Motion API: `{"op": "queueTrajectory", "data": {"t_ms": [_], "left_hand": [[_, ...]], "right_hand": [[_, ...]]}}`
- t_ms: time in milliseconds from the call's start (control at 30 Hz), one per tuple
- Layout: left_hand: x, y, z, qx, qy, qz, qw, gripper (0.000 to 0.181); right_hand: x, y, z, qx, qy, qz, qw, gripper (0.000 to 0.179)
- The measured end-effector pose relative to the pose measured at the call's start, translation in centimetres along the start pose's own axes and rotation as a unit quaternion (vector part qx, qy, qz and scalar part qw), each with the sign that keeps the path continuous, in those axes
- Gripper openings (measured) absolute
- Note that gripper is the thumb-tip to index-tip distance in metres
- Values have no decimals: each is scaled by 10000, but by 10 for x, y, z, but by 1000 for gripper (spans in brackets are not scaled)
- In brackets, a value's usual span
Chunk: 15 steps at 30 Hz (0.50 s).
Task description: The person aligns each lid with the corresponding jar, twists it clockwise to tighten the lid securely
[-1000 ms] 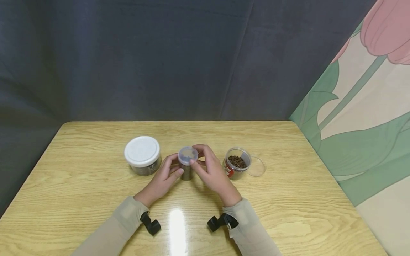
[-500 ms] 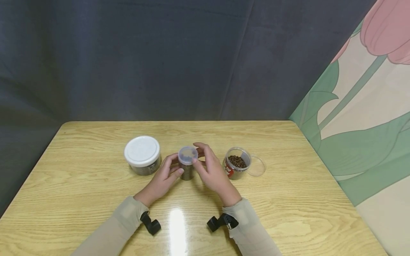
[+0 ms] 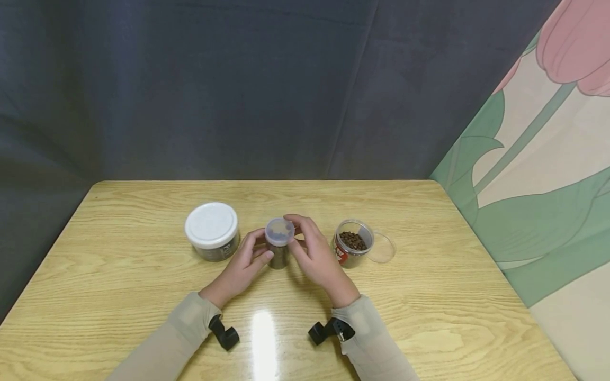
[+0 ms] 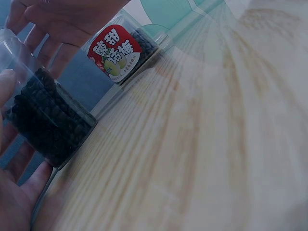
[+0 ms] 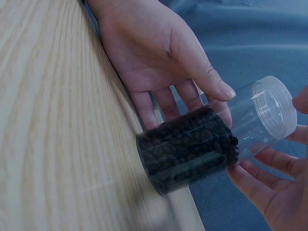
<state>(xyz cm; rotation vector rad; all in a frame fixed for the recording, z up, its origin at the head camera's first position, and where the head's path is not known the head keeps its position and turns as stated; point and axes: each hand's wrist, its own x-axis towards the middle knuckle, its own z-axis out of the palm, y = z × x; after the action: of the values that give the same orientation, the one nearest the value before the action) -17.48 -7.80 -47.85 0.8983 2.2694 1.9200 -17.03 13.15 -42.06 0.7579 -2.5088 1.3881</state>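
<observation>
Well, left hand [image 3: 244, 267] has its grip round the bean jar [image 3: 278, 257] — right hand [image 3: 316, 259] pinches the lid [image 3: 279, 230].

The clear slim jar [image 3: 278, 257] holds near-black beans [image 5: 187, 149] under a milky cap [image 3: 279, 231]; at its 9 o'clock, a grey tub [image 3: 215, 251] with a white lid [image 3: 211, 225], at 3 o'clock a clear wide jar [image 3: 355, 259] of brown beans [image 3: 352, 241] with a white-lettered red label [image 4: 114, 54]. The desk [image 3: 452, 328] is wood-grained yellow. Toward 12 o'clock the curtain [image 3: 238, 90] is slate blue, at 2 o'clock the backdrop [image 3: 538, 174] shows pink petals and green leaves on cream, and the sleeves [image 3: 167, 338] are beige.
</observation>
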Motion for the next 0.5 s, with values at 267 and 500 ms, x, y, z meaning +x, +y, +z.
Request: {"op": "queueTrajectory", "data": {"t_ms": [267,500], "left_hand": [[1,-1,0,16,7,-2,10000,51],[0,1,0,-6,18,-19,10000,52]], "right_hand": [[0,-2,1,150,17,172,9997,45],[1,-2,2,180,61,178,9997,46]]}}
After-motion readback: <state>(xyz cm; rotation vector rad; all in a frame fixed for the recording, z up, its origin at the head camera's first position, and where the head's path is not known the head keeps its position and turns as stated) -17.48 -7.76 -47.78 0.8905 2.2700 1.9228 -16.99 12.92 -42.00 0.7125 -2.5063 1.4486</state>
